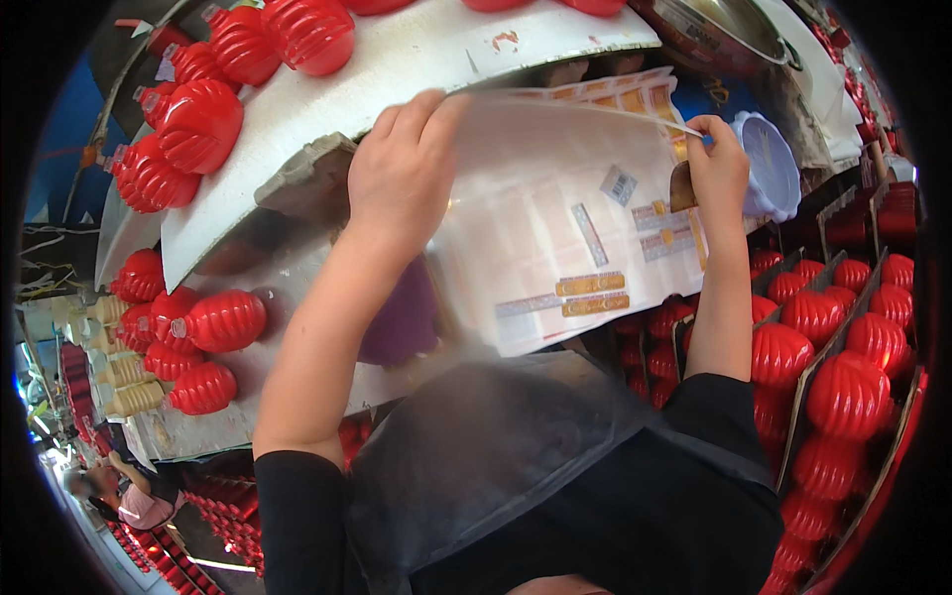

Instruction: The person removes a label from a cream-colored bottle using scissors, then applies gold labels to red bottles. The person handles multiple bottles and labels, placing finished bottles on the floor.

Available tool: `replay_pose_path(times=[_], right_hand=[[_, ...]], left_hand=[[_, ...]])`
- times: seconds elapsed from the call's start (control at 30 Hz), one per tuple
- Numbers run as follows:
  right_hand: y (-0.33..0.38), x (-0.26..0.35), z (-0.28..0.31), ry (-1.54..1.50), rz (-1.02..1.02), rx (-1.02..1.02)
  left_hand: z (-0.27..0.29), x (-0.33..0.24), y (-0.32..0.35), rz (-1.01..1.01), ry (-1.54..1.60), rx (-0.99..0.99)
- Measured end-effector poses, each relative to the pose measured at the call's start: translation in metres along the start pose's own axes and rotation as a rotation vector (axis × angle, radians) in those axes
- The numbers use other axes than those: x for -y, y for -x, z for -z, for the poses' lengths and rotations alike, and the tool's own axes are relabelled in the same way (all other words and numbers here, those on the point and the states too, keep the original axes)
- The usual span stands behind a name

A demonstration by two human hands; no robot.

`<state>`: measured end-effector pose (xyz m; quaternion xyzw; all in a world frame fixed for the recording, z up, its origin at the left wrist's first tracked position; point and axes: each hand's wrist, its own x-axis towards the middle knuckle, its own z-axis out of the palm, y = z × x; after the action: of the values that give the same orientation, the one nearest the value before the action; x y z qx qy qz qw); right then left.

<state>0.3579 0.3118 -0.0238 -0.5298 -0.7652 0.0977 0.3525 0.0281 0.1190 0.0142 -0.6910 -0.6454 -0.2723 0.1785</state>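
White sheet (555,139), pinched by right hand (719,164), grasped by left hand (405,164)

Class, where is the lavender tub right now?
In the head view, the lavender tub is at upper right, immediately right of the person's right hand.

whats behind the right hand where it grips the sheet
A pale purple basin shows behind the right hand, which pinches the edge of a white sheet. The hand covers part of the basin's left side, so whatever lies there can't be seen.
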Motion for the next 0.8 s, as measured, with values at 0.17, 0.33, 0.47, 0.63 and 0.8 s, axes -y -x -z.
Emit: replay_pose_path(times=[0.17,0.33,0.47,0.63,0.8], right_hand=[[0.031,-0.014,0.027,-0.002,0.008,0.035],[0.045,-0.023,0.044,-0.029,-0.060,0.004],[0.063,-0.024,0.059,-0.051,-0.112,0.057],[0.078,-0.012,0.080,-0.094,-0.165,0.101],[0.066,0.022,0.092,-0.031,0.016,0.025]], left_hand=[[-0.015,-0.004,-0.011,-0.133,-0.133,0.067],[-0.004,-0.024,0.001,-0.226,0.202,0.273],[0.005,-0.045,0.022,-0.112,0.417,0.452],[-0.007,-0.087,0.036,-0.045,0.434,0.430],[-0.039,-0.139,0.042,-0.091,0.343,0.299]])
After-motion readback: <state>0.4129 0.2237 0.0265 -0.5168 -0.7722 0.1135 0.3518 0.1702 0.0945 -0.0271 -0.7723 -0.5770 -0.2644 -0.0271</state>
